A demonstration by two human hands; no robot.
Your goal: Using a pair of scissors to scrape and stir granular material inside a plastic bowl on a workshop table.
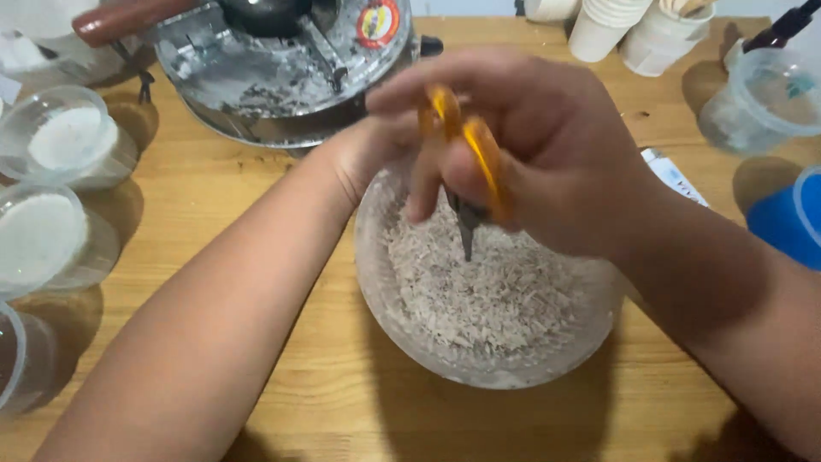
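Wooden table [256, 197] here, right hand [547, 145] clamped tight round orange-handled scissors [466, 171] pointing into a bowl [376, 282] of pale flakes, left hand [376, 150] mostly hidden, grip unclear.

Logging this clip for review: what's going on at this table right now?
A person works over a clear bowl of pale shredded flakes on a wooden table. The right hand grips orange-handled scissors, blades pointing down into the flakes. The left hand is at the bowl's far rim, mostly hidden behind the right. A flake-dusted metal machine stands behind; plastic cups of white powder sit at the left.
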